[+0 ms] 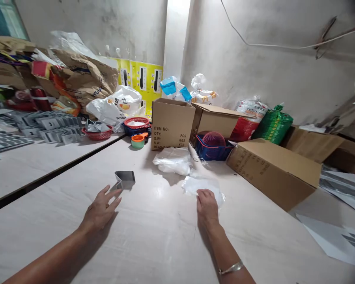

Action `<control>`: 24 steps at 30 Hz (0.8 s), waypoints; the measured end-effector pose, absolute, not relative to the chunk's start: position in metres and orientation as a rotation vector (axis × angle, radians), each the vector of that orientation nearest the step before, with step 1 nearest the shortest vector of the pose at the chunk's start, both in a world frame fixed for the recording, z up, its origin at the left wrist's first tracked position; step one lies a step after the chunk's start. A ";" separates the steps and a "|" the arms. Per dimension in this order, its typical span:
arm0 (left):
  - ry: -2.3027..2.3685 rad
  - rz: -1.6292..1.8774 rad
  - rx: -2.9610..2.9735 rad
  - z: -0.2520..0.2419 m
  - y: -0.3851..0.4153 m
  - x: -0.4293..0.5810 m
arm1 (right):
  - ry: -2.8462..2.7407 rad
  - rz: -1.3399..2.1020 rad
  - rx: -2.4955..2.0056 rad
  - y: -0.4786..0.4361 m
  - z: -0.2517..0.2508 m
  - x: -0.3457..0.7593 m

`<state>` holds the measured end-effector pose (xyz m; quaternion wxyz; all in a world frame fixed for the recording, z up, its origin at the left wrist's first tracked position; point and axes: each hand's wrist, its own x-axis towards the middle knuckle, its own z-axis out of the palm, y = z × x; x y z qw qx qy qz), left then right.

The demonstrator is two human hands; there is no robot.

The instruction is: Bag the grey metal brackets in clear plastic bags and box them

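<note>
1 bent grey pc [127, 178] stands on table [159, 240], just by L hand [100, 209]: fingers spread, no grip, contact unclear. R hand [207, 207] has fingertips on clear bag [195, 184]; pinch or press, can't tell. Prob. early: pc & flat bag are apart, many similar pcs [51, 126] stacked far L. Carton [173, 122] contents hidden, sheets [333, 240] at R cut off

Green sack [272, 125] near grey wall [233, 67]
</note>
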<state>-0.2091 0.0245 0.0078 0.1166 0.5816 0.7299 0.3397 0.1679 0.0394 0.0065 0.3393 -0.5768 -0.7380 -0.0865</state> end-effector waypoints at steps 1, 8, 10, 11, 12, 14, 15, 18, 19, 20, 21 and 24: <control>2.193 1.069 1.621 0.006 0.018 -0.202 | -1.897 -0.244 -1.532 0.043 0.002 0.176; 1.640 1.333 1.310 0.012 -0.013 -0.101 | -1.790 -0.301 -1.707 0.056 -0.022 0.189; 1.533 1.311 1.137 0.019 -0.011 -0.068 | -1.749 -0.299 -1.733 0.058 -0.022 0.191; 1.491 1.291 1.073 0.022 -0.010 -0.053 | -1.724 -0.296 -1.741 0.058 -0.021 0.192; 1.442 1.268 1.026 0.025 -0.008 -0.039 | -1.699 -0.294 -1.745 0.058 -0.019 0.194; 1.322 1.207 0.974 0.029 -0.005 -0.016 | -1.647 -0.292 -1.747 0.057 -0.014 0.196; 1.256 1.165 0.961 0.029 -0.004 -0.008 | -1.624 -0.294 -1.742 0.056 -0.011 0.197; 1.103 1.054 0.936 0.027 -0.003 0.008 | -1.611 -0.330 -1.673 0.049 -0.001 0.195; 1.071 1.040 0.919 0.026 -0.003 0.010 | -1.630 -0.347 -1.634 0.045 0.002 0.192; 1.046 1.033 0.897 0.024 -0.003 0.011 | -1.658 -0.363 -1.592 0.041 0.006 0.189; 1.021 1.033 0.870 0.023 -0.003 0.012 | -1.690 -0.375 -1.552 0.037 0.009 0.184; 0.950 1.050 0.810 0.020 -0.003 0.010 | -1.786 -0.380 -1.466 0.022 0.017 0.168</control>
